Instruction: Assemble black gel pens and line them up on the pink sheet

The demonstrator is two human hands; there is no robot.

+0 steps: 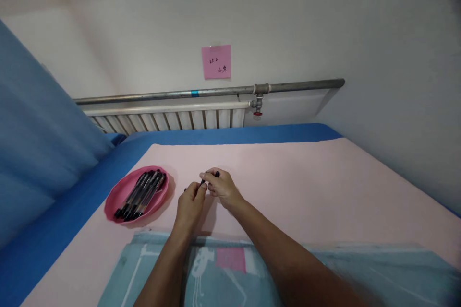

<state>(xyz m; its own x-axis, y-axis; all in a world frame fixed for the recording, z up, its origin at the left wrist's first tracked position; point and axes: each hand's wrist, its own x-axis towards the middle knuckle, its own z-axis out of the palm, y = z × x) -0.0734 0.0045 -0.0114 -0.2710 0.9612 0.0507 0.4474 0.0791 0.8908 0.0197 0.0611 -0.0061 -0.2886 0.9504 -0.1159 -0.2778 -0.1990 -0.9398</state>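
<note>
My left hand (190,201) and my right hand (223,188) meet above the pink surface, fingers closed. Between the fingertips shows a slim black pen (202,182), mostly hidden by the fingers. A black end sticks out above my right fingers, and a small dark tip shows at the left edge of my left hand. Whether these belong to one pen or to separate pieces, I cannot tell. Left of my hands, a pink scalloped dish (108,201) holds several clear pens with black caps (142,194), lying side by side at a slant.
A pale pink sheet (306,187) covers the blue bed-like surface (230,135). Teal patterned cloth (151,254) lies nearest me. Behind are a white radiator (187,120), a metal pipe (162,96) and a pink note (216,62) on the wall. A blue curtain (39,139) hangs at left.
</note>
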